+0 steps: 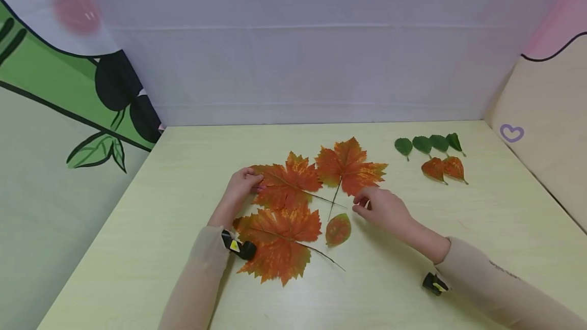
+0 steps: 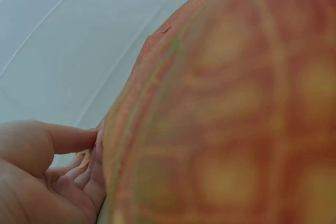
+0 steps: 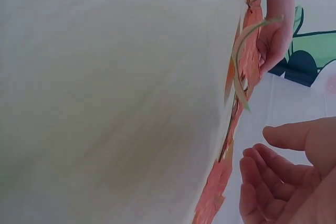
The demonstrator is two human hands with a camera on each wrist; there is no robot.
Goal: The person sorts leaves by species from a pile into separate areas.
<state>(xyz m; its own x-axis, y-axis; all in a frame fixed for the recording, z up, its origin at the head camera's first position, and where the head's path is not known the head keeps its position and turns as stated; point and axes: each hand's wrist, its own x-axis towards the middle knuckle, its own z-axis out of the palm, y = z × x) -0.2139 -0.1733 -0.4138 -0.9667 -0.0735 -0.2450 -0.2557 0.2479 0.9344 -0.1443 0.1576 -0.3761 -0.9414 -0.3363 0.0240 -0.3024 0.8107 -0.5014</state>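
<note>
Three large orange maple leaves lie in the middle of the table in the head view. My left hand (image 1: 240, 185) pinches the left edge of the upper-left maple leaf (image 1: 285, 180). A blurred orange leaf (image 2: 226, 103) fills much of the left wrist view. The lower maple leaf (image 1: 277, 246) lies partly beneath my left wrist. Just right of the stems' crossing, my right hand (image 1: 384, 210) hovers with loosely bent fingers, thumb apart from them and nothing between. It is near the upper-right maple leaf (image 1: 349, 168) and a small orange-green leaf (image 1: 338, 229).
At the back right, several small green leaves (image 1: 422, 143) form a row, with two small orange leaves (image 1: 433, 168) in front of them. The pale table (image 1: 390, 289) meets a white cloth backdrop (image 1: 316, 75). Each wrist carries a small black device (image 1: 434, 283).
</note>
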